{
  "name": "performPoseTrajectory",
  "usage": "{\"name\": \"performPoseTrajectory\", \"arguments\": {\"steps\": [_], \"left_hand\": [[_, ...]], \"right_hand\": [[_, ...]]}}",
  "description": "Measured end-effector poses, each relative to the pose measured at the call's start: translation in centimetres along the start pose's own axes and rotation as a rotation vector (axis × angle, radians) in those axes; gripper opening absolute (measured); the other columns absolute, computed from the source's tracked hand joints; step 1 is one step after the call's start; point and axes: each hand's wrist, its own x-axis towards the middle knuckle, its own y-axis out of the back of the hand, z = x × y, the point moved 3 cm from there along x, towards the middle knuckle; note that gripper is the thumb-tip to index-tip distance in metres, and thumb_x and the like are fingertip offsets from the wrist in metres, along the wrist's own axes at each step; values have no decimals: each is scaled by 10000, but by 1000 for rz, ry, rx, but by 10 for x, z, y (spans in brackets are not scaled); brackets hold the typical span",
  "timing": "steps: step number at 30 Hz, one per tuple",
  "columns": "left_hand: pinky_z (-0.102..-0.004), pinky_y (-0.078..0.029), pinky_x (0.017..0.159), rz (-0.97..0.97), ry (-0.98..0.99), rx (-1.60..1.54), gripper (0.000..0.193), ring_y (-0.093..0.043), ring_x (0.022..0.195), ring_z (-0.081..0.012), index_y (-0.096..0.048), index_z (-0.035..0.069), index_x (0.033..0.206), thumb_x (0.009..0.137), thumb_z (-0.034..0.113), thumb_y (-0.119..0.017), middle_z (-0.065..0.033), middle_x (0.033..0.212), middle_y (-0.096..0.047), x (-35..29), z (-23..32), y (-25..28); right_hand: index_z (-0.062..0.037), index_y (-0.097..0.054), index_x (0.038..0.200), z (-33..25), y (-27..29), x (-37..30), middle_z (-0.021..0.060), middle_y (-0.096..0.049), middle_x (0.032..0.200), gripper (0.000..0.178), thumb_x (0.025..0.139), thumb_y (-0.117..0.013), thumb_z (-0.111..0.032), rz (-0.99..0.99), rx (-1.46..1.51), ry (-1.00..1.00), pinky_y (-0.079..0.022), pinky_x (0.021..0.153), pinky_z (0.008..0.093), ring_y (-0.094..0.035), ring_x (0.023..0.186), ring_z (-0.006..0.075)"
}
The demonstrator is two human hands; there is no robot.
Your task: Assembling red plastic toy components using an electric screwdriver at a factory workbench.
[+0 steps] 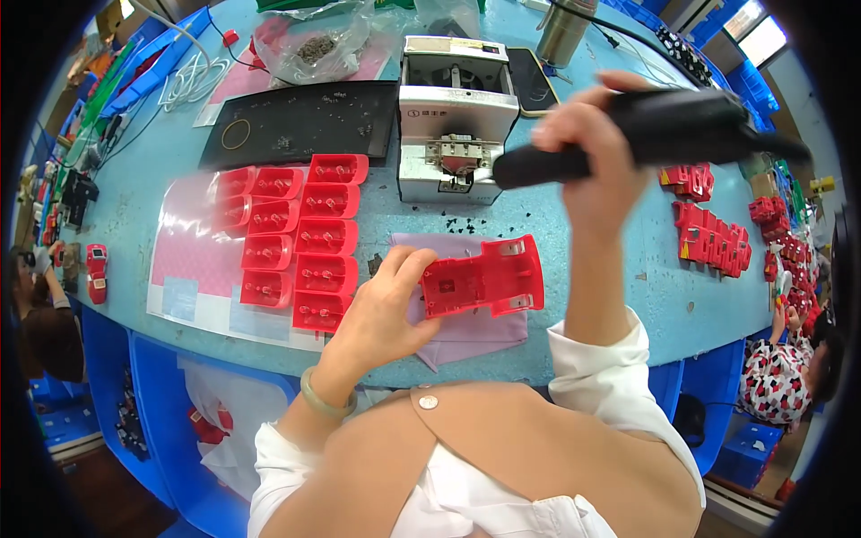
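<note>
My left hand (384, 307) grips the left end of a red plastic toy-vehicle shell (466, 285), hollow side up. The shell lies on a folded lilac cloth (471, 345) near the table's front edge. Raised above the table, my right hand (596, 148) is wrapped round a black electric screwdriver (668, 125), slightly blurred. Its nose points left at the front of a white screw feeder (456, 121). The bit's tip is close to the feeder's outlet; whether it touches, I cannot tell. Small black screws (462, 221) are scattered between feeder and cloth.
Red cup-shaped parts (325, 235) stand in rows at the left. Behind them lies a black tray (300, 121) with loose screws. A phone (531, 82) and a steel flask (567, 34) are beside the feeder. More red parts (710, 240) are at the right; co-workers sit at both sides.
</note>
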Motion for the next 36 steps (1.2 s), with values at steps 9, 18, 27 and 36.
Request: {"name": "performPoseTrajectory", "arguments": {"steps": [9,18,27,36], "left_hand": [[-355,-499,739,27,50,32,589,-578,883,-313,-498,34,1132,583,17,-709,-147,1046,-520,1,1,5],[-378,-496,720,36,34,36,580,-579,884,-331,-497,52,1131,597,44,-723,-142,1047,-526,-8,-13,9],[-376,-494,718,41,28,24,603,-572,885,-330,-497,63,1133,581,36,-739,-136,1036,-524,-12,-17,5],[-411,-504,676,73,-27,58,629,-588,841,-342,-479,80,1144,575,57,-745,-127,1020,-513,-6,-17,2]], "right_hand": [[40,-492,1016,34,-43,16,71,-544,629,279,751,-579,41,-237,-128,-247,-470,509,287,-544,492,164],[18,-467,1020,-31,-47,-44,42,-535,631,342,711,-578,114,-118,82,-387,-458,472,246,-528,482,111],[-48,-393,952,0,-34,-85,76,-504,616,341,693,-504,143,-240,-196,-330,-476,496,293,-495,468,145],[-42,-408,953,3,-44,-77,72,-508,621,332,698,-527,135,-485,-192,-241,-476,498,270,-509,488,137]]}}
